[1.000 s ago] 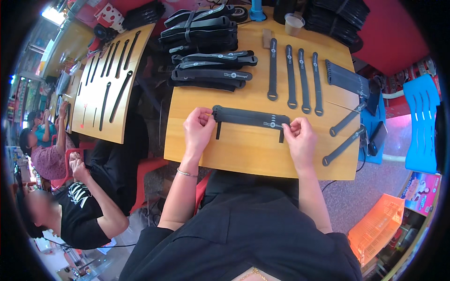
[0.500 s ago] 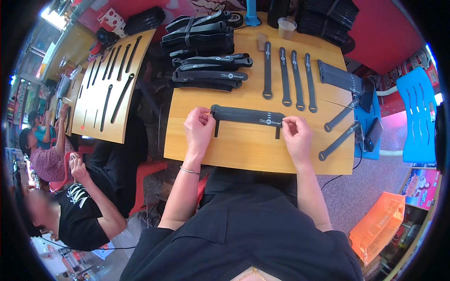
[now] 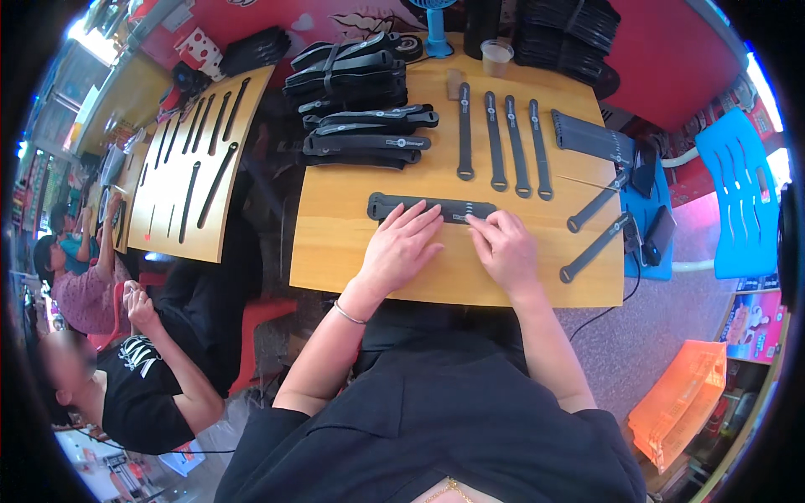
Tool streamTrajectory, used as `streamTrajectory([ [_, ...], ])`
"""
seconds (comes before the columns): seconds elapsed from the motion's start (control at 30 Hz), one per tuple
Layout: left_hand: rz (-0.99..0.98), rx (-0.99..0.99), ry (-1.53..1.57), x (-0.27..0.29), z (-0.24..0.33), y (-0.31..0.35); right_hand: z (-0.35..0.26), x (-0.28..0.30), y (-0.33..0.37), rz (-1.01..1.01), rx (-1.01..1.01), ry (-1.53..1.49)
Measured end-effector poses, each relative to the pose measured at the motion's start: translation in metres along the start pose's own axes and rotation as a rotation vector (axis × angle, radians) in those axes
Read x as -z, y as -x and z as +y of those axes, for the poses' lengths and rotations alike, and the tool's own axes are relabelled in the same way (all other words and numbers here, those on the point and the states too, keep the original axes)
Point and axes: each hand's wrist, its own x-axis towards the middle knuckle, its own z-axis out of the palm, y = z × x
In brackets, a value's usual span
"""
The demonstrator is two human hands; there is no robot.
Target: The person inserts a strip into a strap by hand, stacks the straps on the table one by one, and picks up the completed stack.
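A flat stack of black straps (image 3: 450, 205) with slotted, rounded ends lies crosswise on the wooden table, in front of me. My left hand (image 3: 401, 250) rests flat over its left half with the fingers stretched out. At the stack's right end, beside the pale printing, my right hand (image 3: 506, 250) has thumb and fingers pinched on the straps. Beyond my hands, several single straps (image 3: 494, 142) lie side by side, pointing away from me. Two more loose straps, including a slanted strap (image 3: 595, 249), lie to the right.
Bundled black straps (image 3: 360, 147) are piled at the table's far left. Another strap stack (image 3: 587, 137) lies at the right, near a plastic cup (image 3: 496, 60) and a blue fan (image 3: 436, 33). A co-worker (image 3: 159, 369) sits left; an orange crate (image 3: 679, 402) stands at right.
My left hand has gone from pinching the stack's left end to lying flat on top. My right hand has moved slightly left. Two short strap ends below the stack no longer show.
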Motion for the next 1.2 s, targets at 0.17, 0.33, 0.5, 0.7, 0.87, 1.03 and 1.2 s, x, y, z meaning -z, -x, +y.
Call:
streamTrajectory([
  [0.17, 0.015, 0.047, 0.013, -0.004, -0.001, 0.004, 0.003, 0.004, 0.002, 0.084, -0.093, 0.026],
  [0.33, 0.119, 0.112, 0.044, 0.008, 0.003, 0.007, 0.007, 0.019, 0.007, 0.163, -0.309, -0.151],
  [0.5, 0.248, -0.098, 0.863, 0.11, 0.07, -0.001, -0.049, 0.107, -0.021, 0.197, -0.215, -0.88],
  [0.7, 0.23, -1.014, 2.028, 0.202, 0.137, -0.019, -0.113, 0.169, -0.055, -0.046, 0.47, -1.73],
  [0.87, 0.035, -1.23, 1.942, 0.222, 0.134, -0.024, -0.121, 0.186, -0.051, -0.144, 0.584, -1.88],
  [1.03, 0.051, -1.28, 1.938, 0.221, 0.128, -0.022, -0.113, 0.202, -0.047, -0.263, 0.679, -2.04],
  [1.2, 0.151, -1.333, 1.912, 0.218, 0.131, -0.019, -0.117, 0.212, -0.052, -0.361, 0.765, -2.178],
])
